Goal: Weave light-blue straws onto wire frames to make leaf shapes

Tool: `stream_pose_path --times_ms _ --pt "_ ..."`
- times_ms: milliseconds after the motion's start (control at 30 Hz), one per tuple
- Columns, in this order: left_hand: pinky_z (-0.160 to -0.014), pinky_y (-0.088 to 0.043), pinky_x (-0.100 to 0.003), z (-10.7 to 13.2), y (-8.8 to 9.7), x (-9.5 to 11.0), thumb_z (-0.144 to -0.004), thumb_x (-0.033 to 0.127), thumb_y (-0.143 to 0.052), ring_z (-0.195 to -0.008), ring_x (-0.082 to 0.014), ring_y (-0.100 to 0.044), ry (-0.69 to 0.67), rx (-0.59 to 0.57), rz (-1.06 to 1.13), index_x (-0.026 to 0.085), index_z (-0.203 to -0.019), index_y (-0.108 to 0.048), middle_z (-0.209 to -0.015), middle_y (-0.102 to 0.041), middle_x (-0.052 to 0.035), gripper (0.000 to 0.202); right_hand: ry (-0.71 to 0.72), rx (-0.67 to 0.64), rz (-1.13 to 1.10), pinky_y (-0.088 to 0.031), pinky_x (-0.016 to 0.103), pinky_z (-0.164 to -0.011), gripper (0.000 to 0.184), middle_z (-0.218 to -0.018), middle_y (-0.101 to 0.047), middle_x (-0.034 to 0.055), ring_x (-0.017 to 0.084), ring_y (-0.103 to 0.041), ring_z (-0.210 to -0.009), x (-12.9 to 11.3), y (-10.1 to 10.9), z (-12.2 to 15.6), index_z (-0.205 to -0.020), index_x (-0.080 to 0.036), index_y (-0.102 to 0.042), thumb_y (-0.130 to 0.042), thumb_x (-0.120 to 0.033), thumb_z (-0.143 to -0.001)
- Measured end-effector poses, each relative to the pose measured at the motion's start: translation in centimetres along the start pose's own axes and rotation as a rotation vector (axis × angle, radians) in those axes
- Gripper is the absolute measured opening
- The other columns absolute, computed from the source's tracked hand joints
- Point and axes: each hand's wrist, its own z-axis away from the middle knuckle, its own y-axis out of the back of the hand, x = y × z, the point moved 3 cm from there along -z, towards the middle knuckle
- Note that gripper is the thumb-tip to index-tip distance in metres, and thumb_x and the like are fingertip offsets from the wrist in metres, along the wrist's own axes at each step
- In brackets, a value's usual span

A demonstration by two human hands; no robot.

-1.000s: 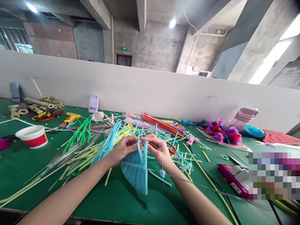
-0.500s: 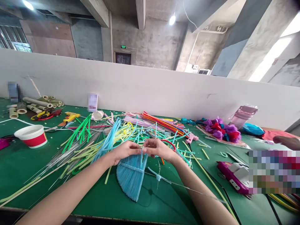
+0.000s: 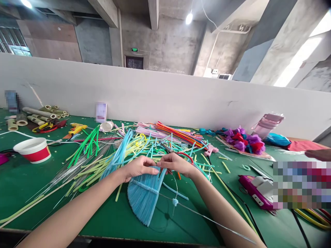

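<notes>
The blue fan is pinched at its top by the nearly closed left hand, at its upper right corner by the likewise closed right hand; its long axis is directed downward from both, over the counter (a wire protrudes rightward).

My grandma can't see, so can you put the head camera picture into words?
A person's left hand and right hand hold a blue fan shape by its top, above a green table. Colourful sticks lie heaped behind it, with a paper cup on the left and a pink bottle on the right.
</notes>
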Motion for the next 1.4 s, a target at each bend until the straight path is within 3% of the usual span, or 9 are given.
stream_pose_path --times_ms 500,733,1233,1400 --pt "-0.061 -0.046 -0.024 0.0 0.1 0.4 -0.068 0.037 -0.083 -0.063 -0.0138 -0.061 -0.023 0.015 0.076 0.018 -0.079 -0.080 -0.073 -0.073 -0.0032 0.022 -0.078 0.028 -0.345 -0.039 0.021 -0.046 0.041 -0.060 -0.057 -0.0044 0.007 -0.047 -0.048 0.5 -1.7 -0.8 -0.073 -0.016 -0.060 -0.080 -0.052 -0.068" --pt "-0.056 -0.043 -0.022 -0.1 0.2 0.3 -0.067 0.037 -0.084 -0.056 -0.0109 -0.057 -0.027 0.031 0.092 0.016 -0.072 -0.078 -0.064 -0.069 -0.0013 0.022 -0.132 -0.001 -0.478 -0.032 0.019 -0.039 0.039 -0.056 -0.053 -0.0059 0.005 -0.043 -0.042 0.4 -2.5 -0.6 -0.073 -0.017 -0.058 -0.080 -0.049 -0.071" --pt "-0.058 -0.043 -0.023 0.3 0.3 1.1 -0.067 0.034 -0.085 -0.060 -0.0121 -0.059 -0.097 0.067 0.132 0.015 -0.071 -0.078 -0.070 -0.072 -0.0030 0.021 -0.202 -0.081 -0.762 -0.025 0.017 -0.038 0.035 -0.057 -0.050 -0.0069 0.005 -0.041 -0.044 1.0 -4.0 -0.8 -0.079 -0.018 -0.054 -0.077 -0.044 -0.073" --pt "-0.059 -0.044 -0.022 0.0 0.8 1.1 -0.066 0.032 -0.087 -0.061 -0.0118 -0.059 -0.130 0.088 0.199 0.014 -0.074 -0.077 -0.068 -0.071 -0.0026 0.022 -0.108 0.004 -0.799 -0.038 0.018 -0.047 0.034 -0.063 -0.054 -0.0067 0.007 -0.050 -0.051 0.5 -4.1 -1.2 -0.083 -0.020 -0.055 -0.081 -0.037 -0.071"
